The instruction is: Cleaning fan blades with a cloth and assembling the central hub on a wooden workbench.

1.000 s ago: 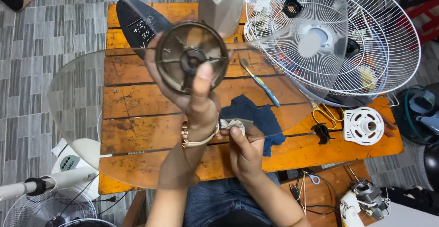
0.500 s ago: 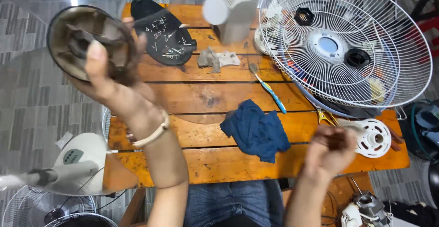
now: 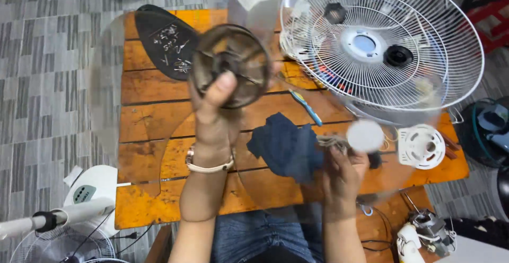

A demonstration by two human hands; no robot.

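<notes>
my right hand [image 3: 343,172] pinches a small white round cap [image 3: 365,135] just above the dark blue cloth [image 3: 286,145]. my left hand [image 3: 214,116] grips the clear fan blade's dusty hub [image 3: 230,64], raised over the wooden table [image 3: 154,109]; the white fan grille [image 3: 382,40] lies beyond.

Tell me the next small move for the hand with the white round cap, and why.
Probably bring the right hand with the white round cap up toward the fan blade hub that the left hand holds raised above the wooden table; cap and hub are still apart.
</notes>
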